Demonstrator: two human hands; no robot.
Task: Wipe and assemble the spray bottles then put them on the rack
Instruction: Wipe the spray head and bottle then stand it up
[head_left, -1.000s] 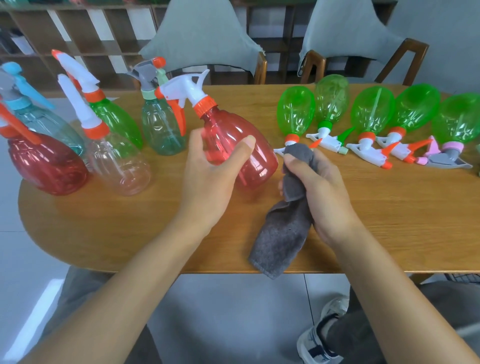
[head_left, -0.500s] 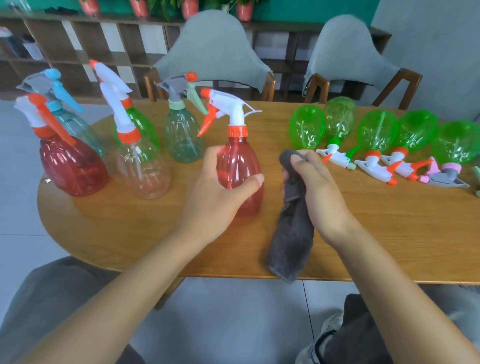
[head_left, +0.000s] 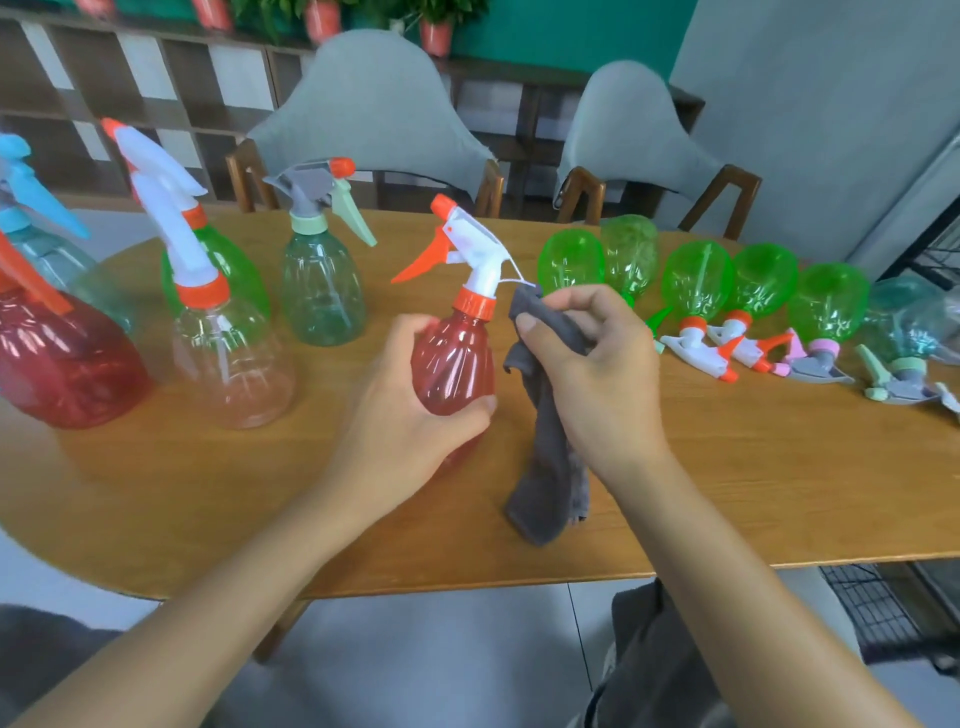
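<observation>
Left hand (head_left: 410, 410) grips the red bottle (head_left: 453, 364) upright on the table (head_left: 779, 483); right hand (head_left: 597, 374) pinches the grey cloth (head_left: 550, 467) just beside it.

The left hand's fingers and thumb are curled round the bottle's lower body, and its white sprayer (head_left: 467, 244) with orange trigger points left, above the hand. The right hand holds the cloth's top bunched between thumb and fingers, close to the bottle's orange collar; the rest of the cloth hangs below that hand to the table. Whether the cloth touches the bottle cannot be told. Left of the left hand stand five assembled bottles (head_left: 322, 291), upright. Right of the right hand lie green bottles (head_left: 696, 280) in a row, sprayers toward the person. Beyond both hands are two grey chairs (head_left: 374, 119).
</observation>
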